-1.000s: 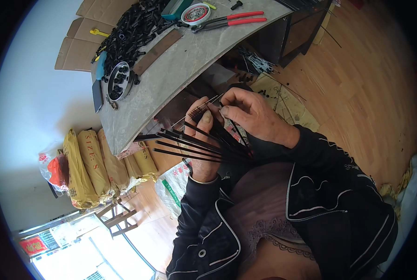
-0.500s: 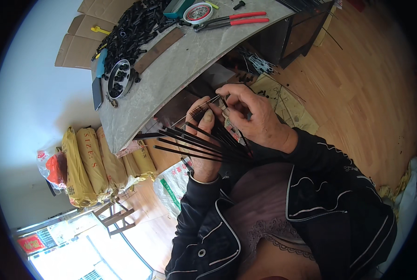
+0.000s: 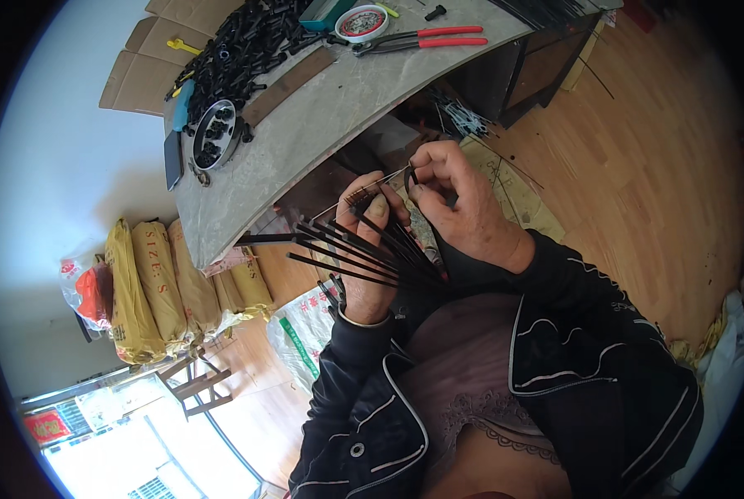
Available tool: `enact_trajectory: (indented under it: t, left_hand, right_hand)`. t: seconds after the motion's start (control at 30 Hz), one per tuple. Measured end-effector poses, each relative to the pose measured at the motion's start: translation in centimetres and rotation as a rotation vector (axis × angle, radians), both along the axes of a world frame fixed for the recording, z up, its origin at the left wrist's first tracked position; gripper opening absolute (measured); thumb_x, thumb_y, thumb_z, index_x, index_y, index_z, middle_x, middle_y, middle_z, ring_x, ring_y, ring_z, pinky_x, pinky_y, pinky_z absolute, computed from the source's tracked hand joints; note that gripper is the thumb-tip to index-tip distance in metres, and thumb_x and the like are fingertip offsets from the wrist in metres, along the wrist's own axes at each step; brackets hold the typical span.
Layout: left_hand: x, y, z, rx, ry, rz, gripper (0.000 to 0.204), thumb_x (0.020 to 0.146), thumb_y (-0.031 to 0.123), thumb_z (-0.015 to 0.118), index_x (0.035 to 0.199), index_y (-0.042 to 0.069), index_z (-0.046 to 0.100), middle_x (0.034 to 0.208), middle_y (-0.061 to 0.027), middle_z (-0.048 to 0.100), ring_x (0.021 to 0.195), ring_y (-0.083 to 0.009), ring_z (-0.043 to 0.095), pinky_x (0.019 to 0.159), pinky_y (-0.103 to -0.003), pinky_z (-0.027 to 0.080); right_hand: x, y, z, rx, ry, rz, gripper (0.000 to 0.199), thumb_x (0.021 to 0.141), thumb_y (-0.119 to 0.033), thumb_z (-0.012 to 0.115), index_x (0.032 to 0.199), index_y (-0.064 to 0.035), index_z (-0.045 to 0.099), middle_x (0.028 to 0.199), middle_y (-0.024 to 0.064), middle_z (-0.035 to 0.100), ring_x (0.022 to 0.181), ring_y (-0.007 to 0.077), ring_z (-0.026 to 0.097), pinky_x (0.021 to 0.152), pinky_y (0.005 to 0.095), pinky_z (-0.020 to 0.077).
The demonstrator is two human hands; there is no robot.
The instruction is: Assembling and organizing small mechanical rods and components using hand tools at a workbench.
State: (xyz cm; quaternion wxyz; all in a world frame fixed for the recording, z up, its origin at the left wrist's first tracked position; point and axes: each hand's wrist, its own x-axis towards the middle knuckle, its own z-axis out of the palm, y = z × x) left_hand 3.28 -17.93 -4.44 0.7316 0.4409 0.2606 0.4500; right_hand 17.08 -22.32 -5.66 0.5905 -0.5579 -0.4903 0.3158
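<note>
In front of the person's chest, below the near edge of the grey stone-topped bench (image 3: 322, 116): a fan of thin black plastic rods (image 3: 347, 249), held in the left hand (image 3: 370, 266). The left hand is closed around the bundle, thumb up, the rods spreading out to the person's left and gathering at the palm. The right hand (image 3: 455, 208) is curled just above and to the right of it, fingertips pinched on a small black ring-shaped piece (image 3: 412, 175) at the end of a thin pale wire (image 3: 363, 187) — the wire runs leftward over the left hand's fingers. The two hands are just beside each other, almost touching at the fingertips.

On the bench, well apart from the hands:
- heap of small black plastic parts (image 3: 251, 41), at the far left end;
- round metal dish (image 3: 214, 133) holding more black parts, beside the heap;
- long brown flat strip (image 3: 289, 83), lying along the bench;
- red-handled pliers (image 3: 426, 37), near the far edge;
- round tin with a white rim (image 3: 361, 22), just beside the pliers;
- dark flat phone-like slab (image 3: 173, 158), at the left edge.

Beyond the bench — flattened brown cardboard (image 3: 151, 62). On the wooden floor (image 3: 630, 166), to the person's left: a row of yellow sacks (image 3: 160, 283), a red-and-white plastic bag (image 3: 89, 287) beside them.
</note>
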Motion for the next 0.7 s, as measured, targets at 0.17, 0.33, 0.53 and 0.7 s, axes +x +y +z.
enact_trajectory:
  t: [0.17, 0.33, 0.53, 0.7]
  left_hand:
    - [-0.03, 0.08, -0.1, 0.011, 0.008, -0.008, 0.032, 0.094, 0.015, 0.056, 0.123, 0.005, 0.052, 0.092, -0.0046, 0.058, 0.08, -0.0122, 0.054, 0.072, -0.023, 0.046]
    - [-0.08, 0.08, 0.05, -0.014, 0.022, -0.009, 0.031, 0.094, 0.015, 0.056, 0.124, 0.006, 0.053, 0.09, -0.0046, 0.058, 0.079, -0.0122, 0.054, 0.069, -0.023, 0.047]
    - [-0.07, -0.1, 0.33, -0.079, 0.01, -0.011, 0.032, 0.094, 0.014, 0.057, 0.125, 0.006, 0.053, 0.089, -0.0047, 0.057, 0.078, -0.0122, 0.056, 0.058, -0.024, 0.052]
    - [-0.03, 0.01, 0.13, -0.072, 0.006, -0.022, 0.029, 0.094, 0.015, 0.057, 0.122, 0.006, 0.055, 0.087, -0.0039, 0.058, 0.077, -0.0117, 0.056, 0.055, -0.024, 0.053]
  right_hand:
    - [0.0, 0.1, 0.14, -0.008, 0.046, 0.008, 0.03, 0.086, 0.001, 0.057, 0.114, -0.0032, 0.046, 0.091, 0.0099, 0.063, 0.083, 0.0125, 0.062, 0.071, 0.026, 0.05]
    - [0.21, 0.14, -0.36, 0.0, 0.072, 0.008, 0.03, 0.086, 0.001, 0.056, 0.113, -0.0033, 0.045, 0.092, 0.0087, 0.063, 0.082, 0.0109, 0.061, 0.071, 0.025, 0.0495]
    - [0.25, 0.21, -0.4, -0.019, 0.089, 0.008, 0.028, 0.087, 0.001, 0.056, 0.113, -0.0034, 0.045, 0.091, 0.0077, 0.063, 0.081, 0.0095, 0.06, 0.071, 0.0239, 0.0486]
    - [0.38, 0.24, -0.52, -0.025, 0.089, 0.002, 0.028, 0.087, 0.002, 0.056, 0.112, -0.0033, 0.045, 0.091, 0.0074, 0.063, 0.081, 0.0094, 0.06, 0.071, 0.024, 0.0486]
